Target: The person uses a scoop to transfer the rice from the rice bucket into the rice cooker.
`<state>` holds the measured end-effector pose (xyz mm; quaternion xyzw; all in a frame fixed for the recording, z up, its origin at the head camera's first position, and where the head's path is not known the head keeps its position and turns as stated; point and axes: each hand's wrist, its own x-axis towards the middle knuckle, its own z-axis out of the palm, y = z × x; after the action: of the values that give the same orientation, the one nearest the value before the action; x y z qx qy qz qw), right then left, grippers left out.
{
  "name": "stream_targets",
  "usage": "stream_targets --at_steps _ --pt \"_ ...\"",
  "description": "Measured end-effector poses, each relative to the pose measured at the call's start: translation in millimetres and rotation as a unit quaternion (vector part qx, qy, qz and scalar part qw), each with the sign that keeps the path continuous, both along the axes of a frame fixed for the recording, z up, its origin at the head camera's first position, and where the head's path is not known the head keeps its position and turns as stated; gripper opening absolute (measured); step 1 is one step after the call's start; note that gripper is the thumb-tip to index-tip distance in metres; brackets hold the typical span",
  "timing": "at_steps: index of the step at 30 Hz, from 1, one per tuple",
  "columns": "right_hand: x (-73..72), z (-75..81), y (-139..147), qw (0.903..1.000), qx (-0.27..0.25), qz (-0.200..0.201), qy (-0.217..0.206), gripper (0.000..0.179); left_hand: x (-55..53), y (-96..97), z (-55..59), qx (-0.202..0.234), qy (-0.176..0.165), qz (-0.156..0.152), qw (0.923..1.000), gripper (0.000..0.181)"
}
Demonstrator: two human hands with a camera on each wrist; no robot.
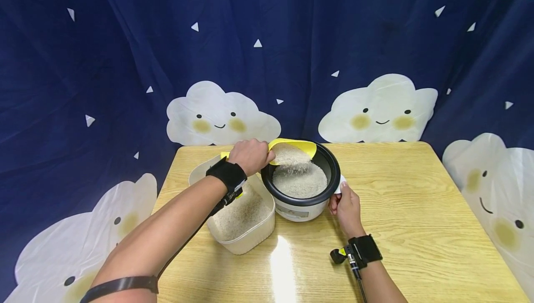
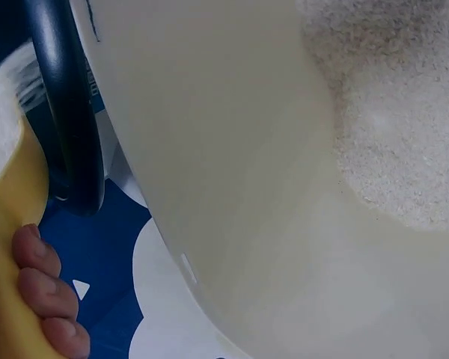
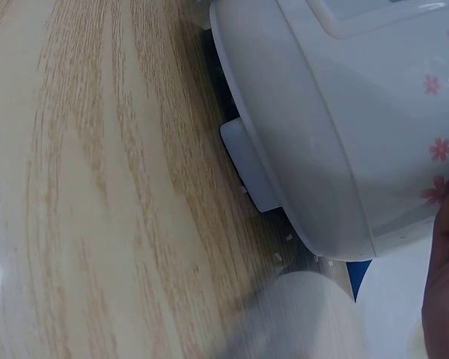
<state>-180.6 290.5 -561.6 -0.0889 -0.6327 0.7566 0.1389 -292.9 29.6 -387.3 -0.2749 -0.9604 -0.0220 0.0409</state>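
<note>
My left hand point(image 1: 249, 155) grips a yellow scoop point(image 1: 308, 147) by its handle, fingers curled round it in the left wrist view. White rice spills from the tilted scoop over the dark rim of a white rice cooker point(image 1: 292, 211). More rice point(image 1: 301, 186) lies inside the cooker's pot. At the cooker's right side, my right hand point(image 1: 348, 208) holds its white side handle point(image 1: 341, 183) between thumb and fingers. Under my left wrist stands a cream plastic bin point(image 1: 247, 243), with rice point(image 2: 404, 142) in its bottom.
Everything stands on a light wooden table point(image 1: 400, 192). A few loose grains point(image 3: 278, 257) lie by the cooker's foot. Behind the table hangs a dark blue curtain point(image 1: 292, 53) with smiling clouds. A cable point(image 1: 359, 284) trails from the right wrist camera.
</note>
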Motion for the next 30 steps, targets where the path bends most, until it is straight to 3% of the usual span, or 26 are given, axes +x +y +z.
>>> stream_targets --at_steps 12,24,30 --pt "-0.5 -0.2 0 1.0000 -0.007 0.000 0.006 0.066 -2.5 4.3 -3.3 0.009 0.064 -0.004 0.9979 0.036" --pt "1.2 3.2 -2 0.9999 -0.015 0.001 -0.003 0.058 -7.5 6.3 -11.3 0.009 0.150 0.009 0.9887 0.034" --pt "1.2 3.6 -2 0.9999 -0.010 0.000 -0.004 0.060 -10.4 9.0 -9.3 0.001 0.143 0.020 0.9895 0.033"
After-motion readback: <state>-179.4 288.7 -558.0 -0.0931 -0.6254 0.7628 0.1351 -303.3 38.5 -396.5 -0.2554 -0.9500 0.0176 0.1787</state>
